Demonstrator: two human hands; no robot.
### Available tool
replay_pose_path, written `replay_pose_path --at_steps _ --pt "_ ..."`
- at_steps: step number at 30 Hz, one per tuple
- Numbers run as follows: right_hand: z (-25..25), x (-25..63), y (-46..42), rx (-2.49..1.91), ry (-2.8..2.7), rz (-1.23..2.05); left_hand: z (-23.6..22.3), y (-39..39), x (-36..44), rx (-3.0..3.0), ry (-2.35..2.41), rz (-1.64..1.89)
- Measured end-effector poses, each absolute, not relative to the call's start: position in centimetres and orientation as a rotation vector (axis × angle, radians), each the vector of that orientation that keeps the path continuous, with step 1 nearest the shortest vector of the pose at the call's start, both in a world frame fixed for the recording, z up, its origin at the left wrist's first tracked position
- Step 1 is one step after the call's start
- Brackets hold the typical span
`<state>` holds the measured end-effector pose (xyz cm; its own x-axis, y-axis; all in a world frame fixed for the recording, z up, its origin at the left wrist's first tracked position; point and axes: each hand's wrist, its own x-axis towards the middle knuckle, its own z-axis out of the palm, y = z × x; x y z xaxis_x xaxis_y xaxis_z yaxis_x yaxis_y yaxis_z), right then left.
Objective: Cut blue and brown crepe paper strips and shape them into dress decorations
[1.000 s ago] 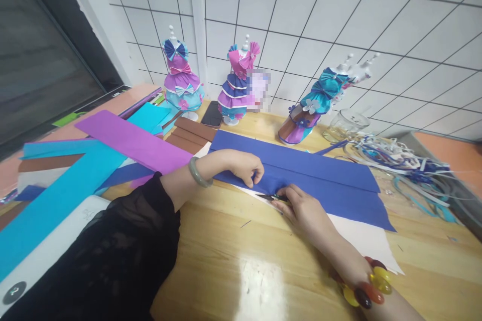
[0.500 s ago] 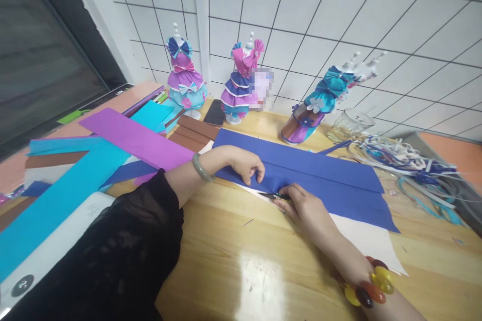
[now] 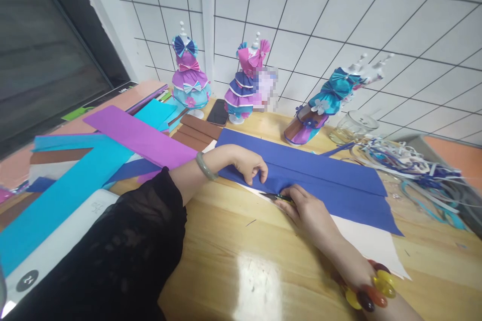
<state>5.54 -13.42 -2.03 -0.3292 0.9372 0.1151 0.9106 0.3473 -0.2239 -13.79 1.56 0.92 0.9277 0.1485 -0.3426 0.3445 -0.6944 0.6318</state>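
Note:
A wide sheet of dark blue crepe paper [image 3: 320, 173] lies across the table, with a crease along its length and a cream sheet [image 3: 371, 238] partly under it. My left hand [image 3: 246, 160] is arched over the blue paper's left part, fingertips down on it, with a gap between thumb and forefinger. My right hand [image 3: 303, 205] is closed round dark, pointed scissors [image 3: 273, 196] at the paper's near edge. Their blades point left toward my left hand; the handles are mostly hidden by my fingers. The paper bulges slightly between the hands.
Purple [image 3: 139, 135] and turquoise [image 3: 71, 195] paper strips overlap at left, above a white device [image 3: 81, 215]. Small dressed mannequins [image 3: 191, 80], a phone [image 3: 217, 112] and a glass bowl [image 3: 354, 125] stand along the wall. Tangled ribbons [image 3: 402, 160] lie at right.
The whole view has shifted slightly, so everything sits a little further right. Both hands keep their places on the blue paper and the scissors stay in my right hand.

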Motion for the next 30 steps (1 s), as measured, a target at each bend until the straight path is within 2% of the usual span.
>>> replay_pose_path --at_steps 30 --pt "-2.1 3.8 -12.8 -1.666 -2.415 0.135 0.6 2.1 -14.1 2.250 0.304 -0.352"
